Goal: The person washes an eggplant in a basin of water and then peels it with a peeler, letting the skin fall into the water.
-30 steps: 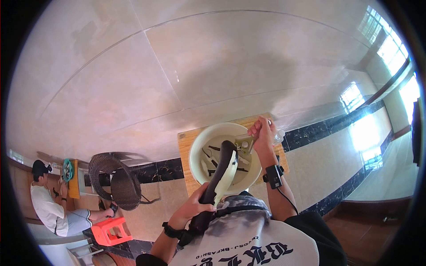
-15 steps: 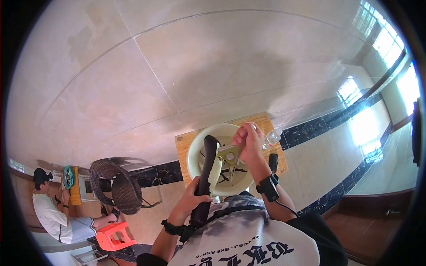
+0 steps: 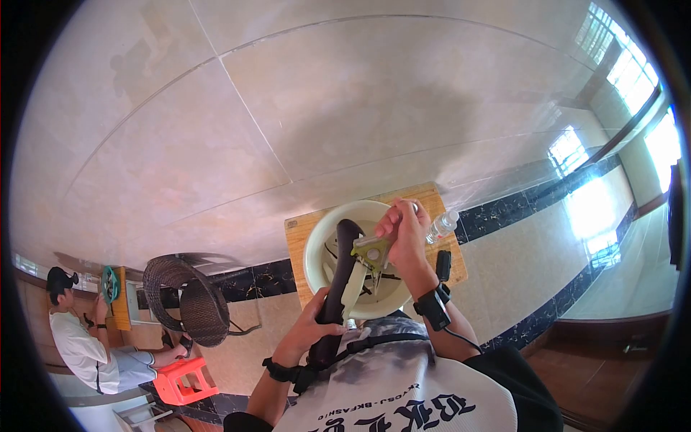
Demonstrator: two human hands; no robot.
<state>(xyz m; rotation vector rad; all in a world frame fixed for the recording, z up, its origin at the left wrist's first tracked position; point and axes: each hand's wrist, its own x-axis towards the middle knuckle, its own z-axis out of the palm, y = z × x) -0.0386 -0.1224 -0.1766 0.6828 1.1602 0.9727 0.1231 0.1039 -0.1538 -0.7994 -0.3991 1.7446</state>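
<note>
A long dark purple eggplant [image 3: 336,291] slants over a cream basin [image 3: 309,270], a pale peeled strip showing along its right side. My left hand [image 3: 308,333] is wrapped around its lower part. My right hand [image 3: 404,229] grips a green and whitish triangular peeler [image 3: 372,253], whose left end lies against the eggplant's upper right side. Dark strips of peel lie in the basin below. The right fingers hide part of the peeler's handle.
The basin stands on a small wooden table [image 3: 297,232] by the wall. A clear bottle [image 3: 442,225] and a black device [image 3: 443,265] are at its right. Further left are a wicker chair [image 3: 205,317], a red stool [image 3: 183,381] and a seated person [image 3: 79,342].
The eggplant's upper end has shifted slightly right, toward the peeler. The peeler now touches its side and is tilted a little differently. Both hands keep their grip.
</note>
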